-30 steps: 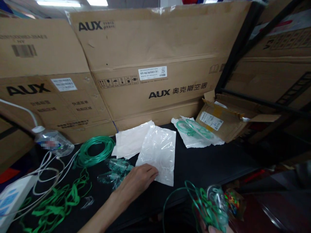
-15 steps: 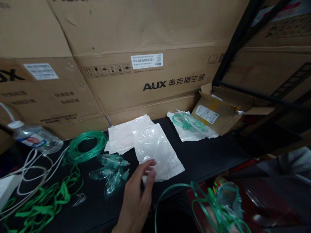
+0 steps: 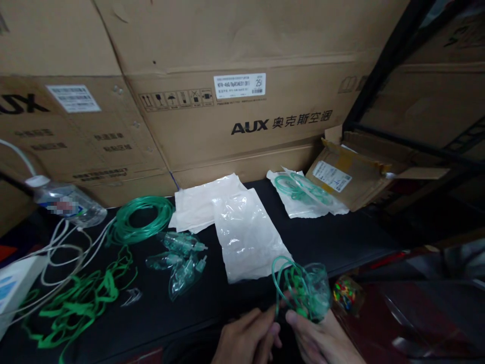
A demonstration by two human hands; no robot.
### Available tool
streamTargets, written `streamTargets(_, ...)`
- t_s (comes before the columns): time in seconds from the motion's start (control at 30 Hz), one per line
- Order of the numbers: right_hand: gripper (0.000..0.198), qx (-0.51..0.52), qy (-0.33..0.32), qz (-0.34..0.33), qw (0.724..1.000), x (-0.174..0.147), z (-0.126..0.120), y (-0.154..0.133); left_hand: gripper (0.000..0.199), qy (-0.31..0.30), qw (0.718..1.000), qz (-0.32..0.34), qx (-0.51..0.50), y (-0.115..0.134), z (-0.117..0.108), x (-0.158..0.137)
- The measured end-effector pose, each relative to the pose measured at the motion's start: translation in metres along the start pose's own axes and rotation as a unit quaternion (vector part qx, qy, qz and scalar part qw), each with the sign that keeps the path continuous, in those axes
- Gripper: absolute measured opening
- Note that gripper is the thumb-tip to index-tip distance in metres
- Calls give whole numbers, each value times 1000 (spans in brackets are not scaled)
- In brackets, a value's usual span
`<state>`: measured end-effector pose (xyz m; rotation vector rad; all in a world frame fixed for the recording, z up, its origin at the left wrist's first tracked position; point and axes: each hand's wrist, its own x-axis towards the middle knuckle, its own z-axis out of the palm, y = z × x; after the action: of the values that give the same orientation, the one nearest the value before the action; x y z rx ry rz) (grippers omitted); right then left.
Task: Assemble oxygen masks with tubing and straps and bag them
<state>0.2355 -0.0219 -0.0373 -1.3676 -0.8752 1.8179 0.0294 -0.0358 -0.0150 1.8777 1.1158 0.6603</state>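
Observation:
My right hand (image 3: 322,336) grips a clear mask with coiled green tubing (image 3: 303,290) at the near edge of the black table (image 3: 333,237). My left hand (image 3: 248,338) sits beside it, fingers pinching the tubing at the bundle's lower left. Just beyond lies an empty clear plastic bag (image 3: 248,235), on top of a stack of white bags (image 3: 200,205). Left of that lie several clear mask parts (image 3: 180,258).
A green tubing coil (image 3: 142,220), green straps (image 3: 79,303), white cables (image 3: 62,253), a water bottle (image 3: 66,205) and a power strip (image 3: 11,285) fill the left. A bagged tubing set (image 3: 303,199) and an open carton (image 3: 348,174) stand back right. AUX cartons (image 3: 235,101) wall the back.
My left hand left the plastic bag and came back to the tubing bundle. My right hand brought the mask and tubing up and left, now gathered tighter between both hands.

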Motion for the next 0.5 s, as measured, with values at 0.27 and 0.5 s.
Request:
streamTargets(0.27,53,55,97,-51,993,-8,18,3,19,31,981,59,183,6,18,17)
streamTargets(0.5,50,-10,133,-45,990,-26,-9,-32,54,115,938,65,320,13,-39,39)
